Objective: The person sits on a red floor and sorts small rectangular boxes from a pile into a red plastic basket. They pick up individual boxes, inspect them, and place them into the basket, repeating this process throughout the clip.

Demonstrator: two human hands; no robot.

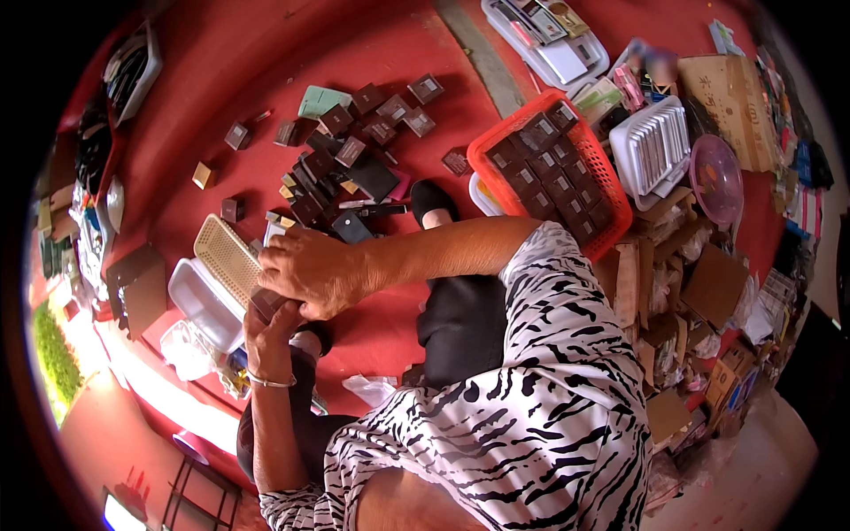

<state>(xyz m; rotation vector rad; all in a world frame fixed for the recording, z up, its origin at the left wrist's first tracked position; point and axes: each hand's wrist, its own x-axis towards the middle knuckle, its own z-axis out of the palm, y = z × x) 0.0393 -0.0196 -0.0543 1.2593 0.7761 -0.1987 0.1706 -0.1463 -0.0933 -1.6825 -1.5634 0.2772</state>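
A small dark brown box (267,303) is held between my two hands, low and to the left of the middle. My left hand (271,334), with a bracelet at the wrist, is closed around it from the near side. Reaching across from the right, my right hand (312,271) curls its fingers over the box's upper end, covering much of it. Just beyond my hands stands a beige woven basket (223,250), partly behind the right fingers. Many similar brown boxes (351,152) lie in a loose pile on the red floor ahead, with dark flat cases (375,180) among them.
An orange-red basket (500,190) of brown boxes stands to the right. Beside it are a white slatted tray (653,146), a pink bowl (715,175) and piled cardboard cartons (715,281). At the left sit a white bin (197,296) and an open carton (137,288).
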